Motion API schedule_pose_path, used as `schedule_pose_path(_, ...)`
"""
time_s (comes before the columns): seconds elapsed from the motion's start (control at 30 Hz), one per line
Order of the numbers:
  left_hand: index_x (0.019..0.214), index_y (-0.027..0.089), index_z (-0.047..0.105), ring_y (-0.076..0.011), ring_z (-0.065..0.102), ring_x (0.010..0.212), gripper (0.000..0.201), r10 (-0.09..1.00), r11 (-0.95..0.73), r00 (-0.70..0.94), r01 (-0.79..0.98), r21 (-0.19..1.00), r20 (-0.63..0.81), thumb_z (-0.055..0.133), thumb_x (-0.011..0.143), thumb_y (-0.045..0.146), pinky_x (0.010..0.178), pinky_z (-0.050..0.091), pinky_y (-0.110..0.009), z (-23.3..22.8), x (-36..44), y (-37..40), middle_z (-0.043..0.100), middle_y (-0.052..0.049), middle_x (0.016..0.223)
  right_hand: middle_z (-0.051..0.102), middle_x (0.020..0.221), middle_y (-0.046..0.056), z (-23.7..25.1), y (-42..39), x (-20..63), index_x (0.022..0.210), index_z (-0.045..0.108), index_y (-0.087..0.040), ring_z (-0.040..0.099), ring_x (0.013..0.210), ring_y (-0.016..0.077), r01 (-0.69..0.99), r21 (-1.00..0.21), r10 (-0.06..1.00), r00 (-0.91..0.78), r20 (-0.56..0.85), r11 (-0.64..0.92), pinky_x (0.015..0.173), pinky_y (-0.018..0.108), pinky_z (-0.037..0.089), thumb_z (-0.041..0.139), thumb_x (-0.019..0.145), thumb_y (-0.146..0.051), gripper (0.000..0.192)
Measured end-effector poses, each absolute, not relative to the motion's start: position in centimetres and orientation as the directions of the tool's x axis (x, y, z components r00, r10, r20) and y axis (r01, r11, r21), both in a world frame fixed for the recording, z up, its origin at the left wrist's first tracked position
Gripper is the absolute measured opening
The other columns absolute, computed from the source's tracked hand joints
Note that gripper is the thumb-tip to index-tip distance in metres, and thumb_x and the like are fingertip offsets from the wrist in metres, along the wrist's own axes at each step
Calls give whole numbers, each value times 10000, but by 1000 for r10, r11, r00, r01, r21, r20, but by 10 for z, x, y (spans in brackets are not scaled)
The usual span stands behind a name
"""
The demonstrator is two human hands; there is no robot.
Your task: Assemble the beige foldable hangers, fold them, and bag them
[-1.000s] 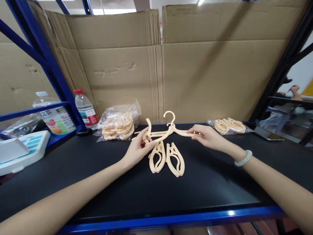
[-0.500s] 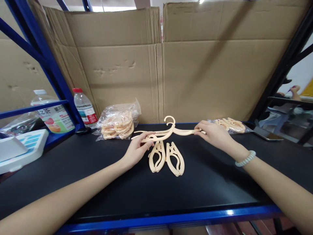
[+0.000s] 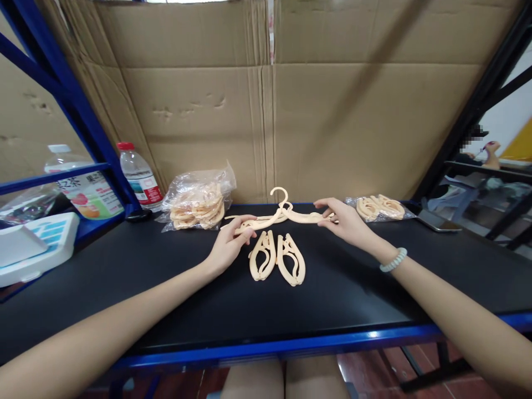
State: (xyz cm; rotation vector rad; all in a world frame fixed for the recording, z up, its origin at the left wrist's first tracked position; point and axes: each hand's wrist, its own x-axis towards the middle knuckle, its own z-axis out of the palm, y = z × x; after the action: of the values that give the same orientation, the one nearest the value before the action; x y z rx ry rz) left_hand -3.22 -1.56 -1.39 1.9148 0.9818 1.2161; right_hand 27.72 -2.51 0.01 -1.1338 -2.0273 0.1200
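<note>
An unfolded cream plastic clothes hanger lies near the back of the black table, its hook pointing toward the cardboard. Another unfolded hanger sits behind and partly under it, and their hooks overlap. My left hand is closed on the front hanger's left arm, thumb on the near side. Around that hanger's right arm are the thumb and fingers of my right hand, in a loose grip; its tip is partly hidden. Two folded hangers, a left one and a right one, lie side by side in front.
A clear bag of folded hangers stands back left, beside a red-capped bottle. A flatter bag of hangers and a phone lie back right. Cardboard walls the back. A white-and-blue plastic case sits far left.
The front hanger has come down and back onto the hanger behind it, with both hands following. My right fingers have loosened somewhat. The head view has tilted down, showing more below the table edge.
</note>
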Motion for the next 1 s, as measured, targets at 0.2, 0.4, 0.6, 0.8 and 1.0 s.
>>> schedule_pose_path(0.2, 1094, 161, 593, -121, 541, 618, 316, 864, -482, 269, 196, 854, 426, 575, 817, 312, 653, 474, -267, -14, -32, -14, 623, -20, 792, 672, 910, 60, -4, -22, 273, 980, 631, -180, 629, 863, 205, 532, -674, 854, -233, 465, 513, 776, 367, 531, 613, 774, -257, 221)
schedule_pose_path(0.4, 1068, 180, 630, -105, 515, 620, 308, 875, -458, 265, 187, 869, 404, 596, 808, 340, 583, 456, -241, -12, -32, -15, 612, -32, 909, 695, 970, 78, -6, -16, 276, 983, 656, -164, 634, 899, 196, 299, -863, 914, -125, 387, 406, 852, 371, 486, 642, 716, -262, 285)
schedule_pose_path(0.6, 981, 158, 630, -101, 534, 582, 263, 903, -379, 256, 99, 920, 344, 647, 767, 310, 598, 455, -240, -12, -31, -14, 560, 18, 711, 628, 753, 28, -7, -21, 267, 954, 679, -143, 499, 610, 113, 127, -944, 952, -80, 295, 304, 556, 270, 408, 682, 696, -301, 302)
schedule_pose_path(0.8, 1030, 157, 588, -86, 521, 583, 345, 940, -280, 159, -139, 950, 301, 706, 735, 292, 584, 442, -219, -6, -22, -22, 576, 20, 729, 575, 676, -25, -4, -31, 246, 955, 605, -171, 483, 589, 92, -205, -953, 974, 17, 226, 224, 573, 253, 403, 776, 657, -313, 371)
schedule_pose_path(1.0, 1055, 147, 588, -91, 540, 621, 416, 959, -230, 117, -207, 951, 257, 743, 694, 283, 559, 425, -190, 9, 9, -31, 618, 15, 723, 601, 750, -7, -2, -44, 228, 1024, 592, -191, 494, 597, 91, -263, -950, 977, -78, 197, 171, 558, 237, 402, 716, 751, -390, 360)
